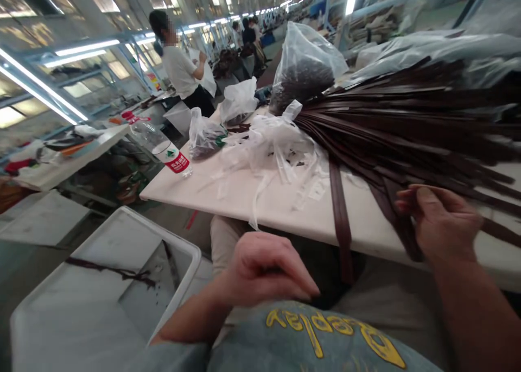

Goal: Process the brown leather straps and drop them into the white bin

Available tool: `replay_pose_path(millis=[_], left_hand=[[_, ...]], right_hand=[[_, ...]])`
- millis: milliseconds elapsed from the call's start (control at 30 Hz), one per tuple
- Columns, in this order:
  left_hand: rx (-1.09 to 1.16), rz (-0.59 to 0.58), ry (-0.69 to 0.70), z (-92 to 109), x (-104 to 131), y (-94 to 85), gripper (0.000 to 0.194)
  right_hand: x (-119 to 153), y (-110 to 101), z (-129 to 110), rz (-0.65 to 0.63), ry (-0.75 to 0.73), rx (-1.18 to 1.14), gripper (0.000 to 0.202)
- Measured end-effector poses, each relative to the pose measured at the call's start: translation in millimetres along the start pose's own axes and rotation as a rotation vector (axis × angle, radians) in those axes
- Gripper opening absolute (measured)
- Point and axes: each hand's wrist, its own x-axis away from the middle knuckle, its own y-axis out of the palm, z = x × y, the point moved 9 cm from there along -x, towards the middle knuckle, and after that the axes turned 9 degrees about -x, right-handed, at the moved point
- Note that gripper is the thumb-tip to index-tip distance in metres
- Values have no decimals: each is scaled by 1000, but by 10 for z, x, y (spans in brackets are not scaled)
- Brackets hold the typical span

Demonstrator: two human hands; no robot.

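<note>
My left hand (272,269) is bent at the wrist in front of my shirt, just off the table edge. Its fingers are pressed together, pointing right; whatever may be between them cannot be made out. Over the right part of the table is my right hand (445,225), thumb and fingers closed in a pinch. It is close to a large fanned bundle of dark brown strips (391,117), and what its fingertips hold is unclear. One brown strip (340,214) hangs over the front edge between my hands. Another strip (394,214) slants down beside my right hand.
Crumpled white plastic (272,138) lies on the pale table (195,195), near a red-labelled bottle (173,155) and a clear bag of dark pieces (303,73). A white bin (195,252) with a few brown strips stands at lower left. A person (179,68) stands beyond.
</note>
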Motion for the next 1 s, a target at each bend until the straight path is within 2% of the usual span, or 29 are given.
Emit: replay_pose_path(millis=[67,133,200,300,400,500,567,633,700,767,833,867,933,1000], left_hand=[[-105,143,-40,-214,-85,-242,52],[-329,305,-190,-570,-15,-552,52],[-604,325,-369,-943,94,-745,49],[-759,238,-498,-1368,102,-766,47],[-711,249,-465,-1543,-88,-626,45],[-498,289,-363,-1568,-286,-442,44],[-261,243,-302,-1553,-370,-300,46],[-34,168,-271,-1479,-401,-180,48],[137,117,-243,-1313,-389,-113,48],[207,92,-208,-1093,-368,-82,47],[209,63,-173,-894,-363,-33,48],[204,46,-160,-822,-365,5,48],[182,19,-147,-748,-363,95,49],[154,11,-150,-755,-345,177,52]], right_hand=[[6,10,-49,4,-23,-13,22],[26,9,-84,9,-40,-14,22],[41,14,-93,13,-48,-3,22],[36,15,-68,37,-46,8,28],[11,-45,-28,88,-19,-7,38],[16,-119,-16,96,49,0,43],[79,-127,-61,66,73,51,42],[210,-37,-133,-14,71,115,40],[429,245,-156,-229,95,181,42],[798,700,-79,-597,182,235,49],[1284,1125,48,-970,315,236,57],[1498,1286,93,-1095,370,206,59],[1810,1536,163,-1236,450,128,60],[1968,1702,246,-1256,534,60,58]])
